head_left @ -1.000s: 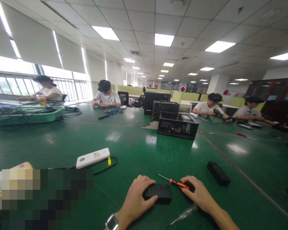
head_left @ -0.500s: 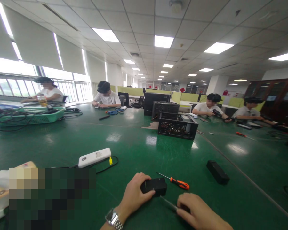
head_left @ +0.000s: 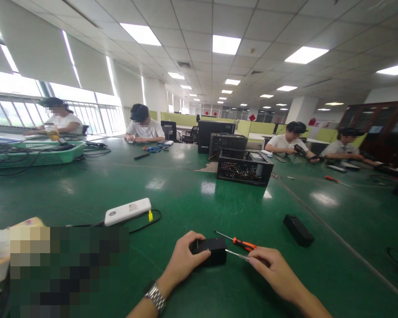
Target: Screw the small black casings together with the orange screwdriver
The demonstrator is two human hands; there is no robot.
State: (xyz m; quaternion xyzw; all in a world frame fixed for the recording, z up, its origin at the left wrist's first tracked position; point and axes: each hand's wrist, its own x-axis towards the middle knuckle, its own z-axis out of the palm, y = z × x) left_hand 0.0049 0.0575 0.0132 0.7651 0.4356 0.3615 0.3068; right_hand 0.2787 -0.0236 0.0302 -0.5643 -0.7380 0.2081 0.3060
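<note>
My left hand [head_left: 181,260] is wrapped round a black oblong block [head_left: 217,248], thumb along its near side, a little above the green table. In my right hand [head_left: 277,270] is a slim screwdriver [head_left: 236,253] with a thin metal shaft; its handle is mostly hidden by the fingers. The shaft's tip meets the right end of the block, though I cannot tell whether it sits in a screw or a gap. Just behind, an orange-and-black screwdriver [head_left: 244,244] lies on the table. A second black block [head_left: 298,230] rests farther right.
A white power bank [head_left: 128,212] with a black cable lies left of my hands. Opened black computer cases [head_left: 243,170] stand mid-table. At far left is a green basket [head_left: 58,154] of cables. Several people sit around the table; another orange-handled screwdriver [head_left: 332,179] lies to the right.
My right hand has moved up and slightly right, bringing the shaft level with the block's end. The block has shifted slightly up and left in view, and the camera has tilted down a little.
</note>
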